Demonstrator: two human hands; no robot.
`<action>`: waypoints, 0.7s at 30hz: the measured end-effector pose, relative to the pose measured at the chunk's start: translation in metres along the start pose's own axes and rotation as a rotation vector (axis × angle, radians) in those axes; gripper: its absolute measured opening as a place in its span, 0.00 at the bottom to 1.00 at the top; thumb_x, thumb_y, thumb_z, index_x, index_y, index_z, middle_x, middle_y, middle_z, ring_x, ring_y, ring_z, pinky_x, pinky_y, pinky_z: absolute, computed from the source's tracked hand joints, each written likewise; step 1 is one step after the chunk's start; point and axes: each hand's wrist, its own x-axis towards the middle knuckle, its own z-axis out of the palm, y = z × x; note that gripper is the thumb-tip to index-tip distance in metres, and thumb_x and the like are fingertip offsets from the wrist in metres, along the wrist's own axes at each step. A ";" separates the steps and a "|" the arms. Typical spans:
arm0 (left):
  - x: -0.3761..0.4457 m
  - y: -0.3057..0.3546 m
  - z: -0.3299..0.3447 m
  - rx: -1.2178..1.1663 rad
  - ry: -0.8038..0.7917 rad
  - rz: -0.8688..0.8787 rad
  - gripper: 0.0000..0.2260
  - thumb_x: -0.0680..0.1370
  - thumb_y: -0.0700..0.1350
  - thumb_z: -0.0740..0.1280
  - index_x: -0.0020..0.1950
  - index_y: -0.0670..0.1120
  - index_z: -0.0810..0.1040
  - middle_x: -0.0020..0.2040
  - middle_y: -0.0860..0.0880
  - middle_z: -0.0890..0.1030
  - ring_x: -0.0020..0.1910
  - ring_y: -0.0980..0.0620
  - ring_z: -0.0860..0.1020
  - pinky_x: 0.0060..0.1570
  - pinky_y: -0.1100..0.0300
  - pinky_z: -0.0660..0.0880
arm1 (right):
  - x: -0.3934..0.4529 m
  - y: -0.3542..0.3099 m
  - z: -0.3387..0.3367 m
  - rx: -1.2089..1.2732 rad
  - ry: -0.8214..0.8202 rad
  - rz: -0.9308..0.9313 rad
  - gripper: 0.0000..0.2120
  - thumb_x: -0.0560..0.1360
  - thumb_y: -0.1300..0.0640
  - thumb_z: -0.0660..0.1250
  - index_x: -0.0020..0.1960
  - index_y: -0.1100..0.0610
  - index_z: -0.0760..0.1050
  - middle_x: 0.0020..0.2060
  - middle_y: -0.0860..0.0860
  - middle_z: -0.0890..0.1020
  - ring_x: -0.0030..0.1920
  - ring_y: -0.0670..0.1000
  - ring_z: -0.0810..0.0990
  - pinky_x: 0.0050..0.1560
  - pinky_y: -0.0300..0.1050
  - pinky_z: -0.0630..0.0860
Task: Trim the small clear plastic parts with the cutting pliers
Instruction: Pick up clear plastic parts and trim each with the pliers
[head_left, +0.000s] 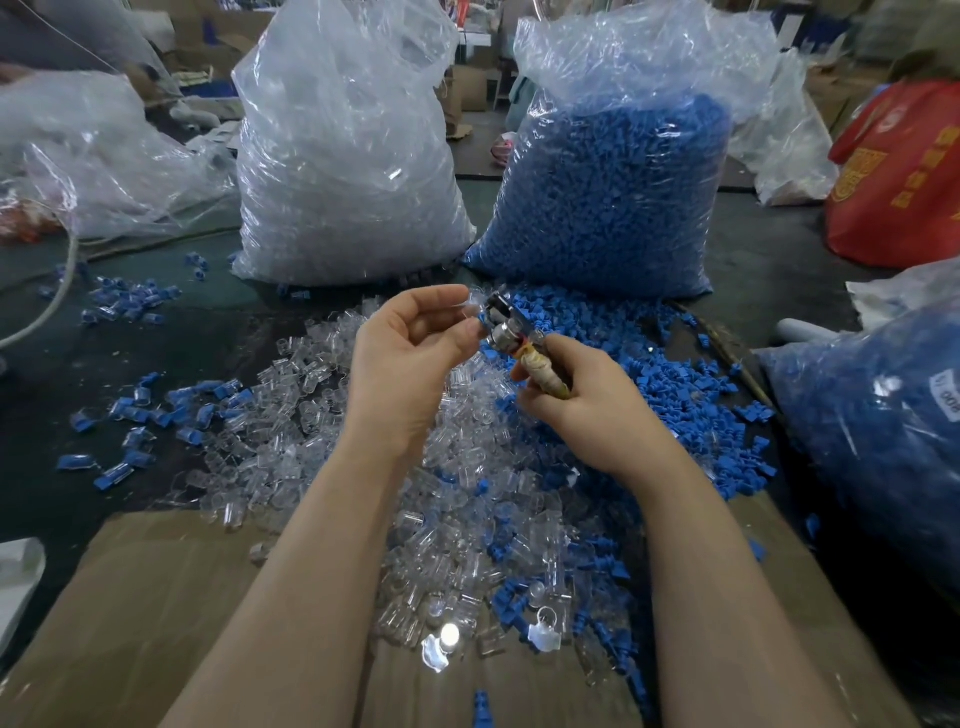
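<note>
My left hand (410, 353) is raised over the table and pinches a small clear plastic part (471, 307) between thumb and fingertips. My right hand (582, 400) grips the cloth-wrapped handles of the cutting pliers (506, 325). Their metal jaws point up and left and sit right at the clear part. Below both hands lies a wide pile of loose clear plastic parts (311, 415) on the table.
A tall bag of clear parts (348, 156) and a tall bag of blue parts (618, 197) stand behind the hands. Loose blue parts (675, 384) spread to the right; another blue bag (883, 441) lies far right. Cardboard (156, 597) covers the near table edge.
</note>
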 end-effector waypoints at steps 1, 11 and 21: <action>0.000 0.000 0.000 -0.005 -0.004 0.000 0.11 0.74 0.31 0.71 0.50 0.47 0.81 0.41 0.51 0.85 0.44 0.57 0.83 0.45 0.64 0.79 | 0.000 0.000 0.000 -0.007 0.001 -0.004 0.05 0.74 0.60 0.67 0.50 0.57 0.75 0.41 0.55 0.80 0.42 0.59 0.77 0.44 0.57 0.76; -0.001 0.000 0.000 -0.036 -0.031 -0.034 0.11 0.73 0.31 0.71 0.50 0.45 0.81 0.40 0.52 0.86 0.42 0.58 0.83 0.44 0.66 0.79 | -0.001 0.001 0.000 -0.124 0.057 0.004 0.08 0.69 0.62 0.62 0.45 0.52 0.74 0.34 0.51 0.78 0.35 0.56 0.74 0.37 0.56 0.75; -0.001 0.001 -0.002 0.005 -0.061 -0.063 0.11 0.74 0.33 0.71 0.51 0.48 0.83 0.45 0.51 0.86 0.47 0.56 0.83 0.48 0.64 0.79 | -0.001 0.001 0.001 -0.159 0.055 0.011 0.09 0.68 0.61 0.62 0.44 0.48 0.74 0.34 0.49 0.79 0.35 0.53 0.75 0.37 0.55 0.75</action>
